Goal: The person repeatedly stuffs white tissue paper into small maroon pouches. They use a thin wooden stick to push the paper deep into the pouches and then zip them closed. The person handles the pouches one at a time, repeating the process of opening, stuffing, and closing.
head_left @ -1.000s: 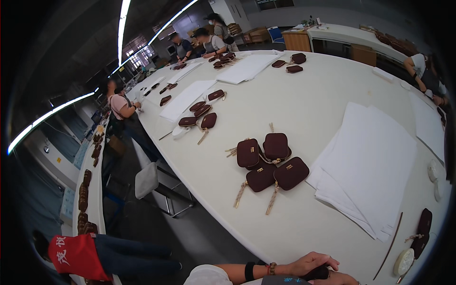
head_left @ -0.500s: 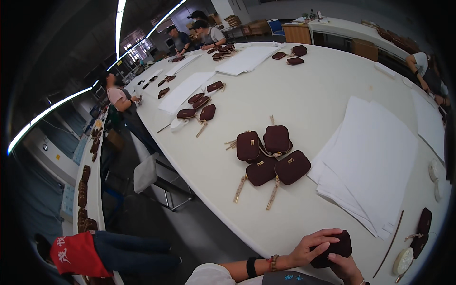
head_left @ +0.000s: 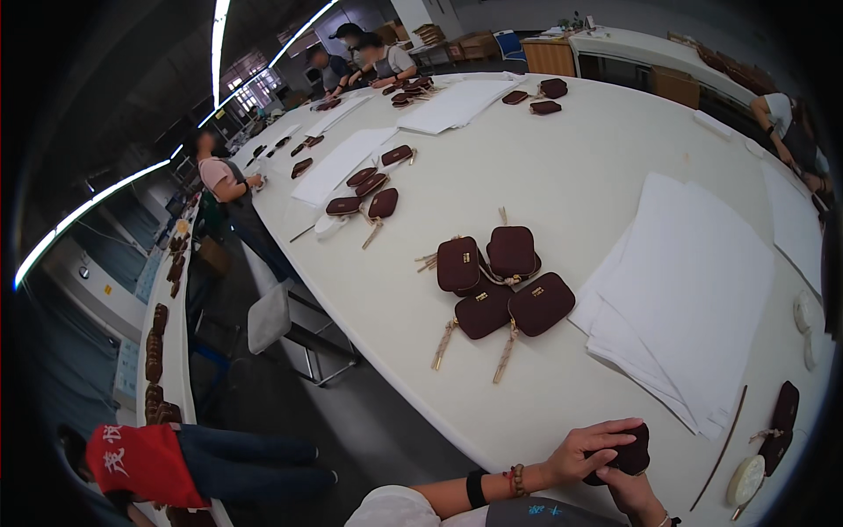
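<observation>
At the near table edge I hold a small dark burgundy zip pouch point(head_left: 636, 450) between both hands. My left hand point(head_left: 587, 455) lies along its left side, fingers curved over the top and thumb bent across the front. From below, my right hand point(head_left: 634, 494) grips the pouch, its thumb against the lower part; its other fingers are mostly hidden. Farther up the table sits a cluster of burgundy pouches point(head_left: 542, 305) with gold zips and braided tassels, some stacked.
White paper sheets point(head_left: 680, 299) lie fanned to the right of the cluster. A thin brown stick point(head_left: 720, 448), a tape roll point(head_left: 745, 480) and more pouches point(head_left: 778, 428) lie at the right. A grey stool point(head_left: 270, 318) stands left of the table. Several people work around it.
Both hands and the pouch have shifted slightly right, and the pouch has turned a little in my grasp. At the lower left, a person in red has moved slightly.
</observation>
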The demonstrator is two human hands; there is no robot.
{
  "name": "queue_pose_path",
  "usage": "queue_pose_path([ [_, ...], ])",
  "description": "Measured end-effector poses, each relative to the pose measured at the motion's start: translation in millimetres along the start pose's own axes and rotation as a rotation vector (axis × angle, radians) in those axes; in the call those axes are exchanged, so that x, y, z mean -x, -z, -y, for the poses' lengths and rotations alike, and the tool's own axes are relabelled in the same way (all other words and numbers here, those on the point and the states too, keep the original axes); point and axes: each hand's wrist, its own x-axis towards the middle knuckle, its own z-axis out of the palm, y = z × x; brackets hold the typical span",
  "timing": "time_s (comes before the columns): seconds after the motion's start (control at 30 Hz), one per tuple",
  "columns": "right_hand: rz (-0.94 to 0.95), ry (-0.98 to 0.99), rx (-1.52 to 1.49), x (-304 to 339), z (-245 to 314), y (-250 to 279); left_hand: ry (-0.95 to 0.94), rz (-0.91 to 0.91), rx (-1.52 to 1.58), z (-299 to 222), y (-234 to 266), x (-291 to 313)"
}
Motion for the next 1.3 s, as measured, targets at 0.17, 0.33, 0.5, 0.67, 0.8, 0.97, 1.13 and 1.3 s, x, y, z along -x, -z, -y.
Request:
queue_pose_path([
  [0.17,0.041,0.012,0.018,-3,11,-5,0.087,-0.008,0.019,-11,5,-4],
  [0.33,-0.006,0.011,-0.182,-3,22,-13,0.271,-0.177,0.247,-23,10,-16],
  [0.5,0.013,0.051,-0.175,0,27,-11,0.427,-0.131,0.51,-41,5,-21],
  [0.67,0.072,0.075,0.114,3,27,-17,0.453,-0.037,0.539,-43,8,-20],
  [0.8,0.03,0.045,-0.042,4,18,-18,0.343,-0.024,0.411,-28,3,-11],
  [0.97,-0.023,-0.081,-0.164,4,4,-7,0.237,-0.067,0.285,-15,4,-8],
  [1.13,0.058,-0.039,-0.014,4,15,-15,0.304,-0.123,0.365,-20,6,-11],
  [1.3,0.07,0.042,0.418,4,33,-26,0.362,-0.151,0.32,-23,10,-14],
])
